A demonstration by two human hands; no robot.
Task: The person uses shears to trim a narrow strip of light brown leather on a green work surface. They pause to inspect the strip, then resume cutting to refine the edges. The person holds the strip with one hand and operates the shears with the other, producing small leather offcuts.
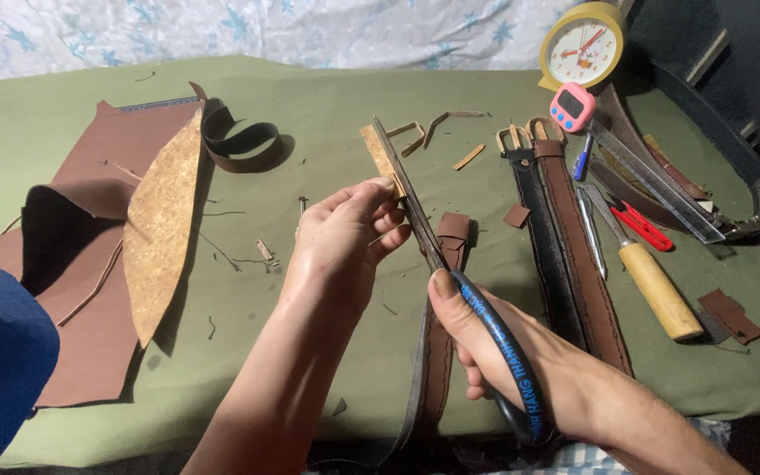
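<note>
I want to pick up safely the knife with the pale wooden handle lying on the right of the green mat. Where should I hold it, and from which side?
Take the knife by its rounded wooden handle, probably coming from the near right end. The metal blade points up and away toward the clear ruler, and the red cutter lies close beside the blade, so the handle is the free, blunt part.

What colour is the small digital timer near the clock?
Pink, with a dark screen; the timer shows in the head view.
</note>
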